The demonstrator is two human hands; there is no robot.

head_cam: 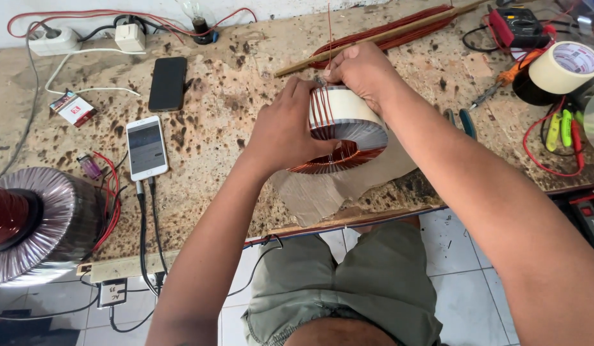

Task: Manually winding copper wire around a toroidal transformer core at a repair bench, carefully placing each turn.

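The left hand [285,127] wraps around the near left side of a toroidal core [345,128], fingers curled over its white-taped outer wall, gripping it tilted up on edge above the workbench [233,96]. The right hand [359,72] sits on top of the core at its far edge, fingertips pinched together on a strand of copper-red wire [329,32] that rises straight up from the turns already wound there. A few red turns cross the white tape, and more copper winding shows along the core's lower inner rim.

Under the core lies a sheet of pale paper [322,192] on the bench. Behind the core, a long wooden stick wound with red wire [386,32] lies slantwise. To the core's right stand a roll of cream tape [566,67] and a screwdriver [502,83]. To its left lie a white phone [146,147] and a black phone [167,83]; far left, a large finished toroid [40,224] rests at the bench edge.
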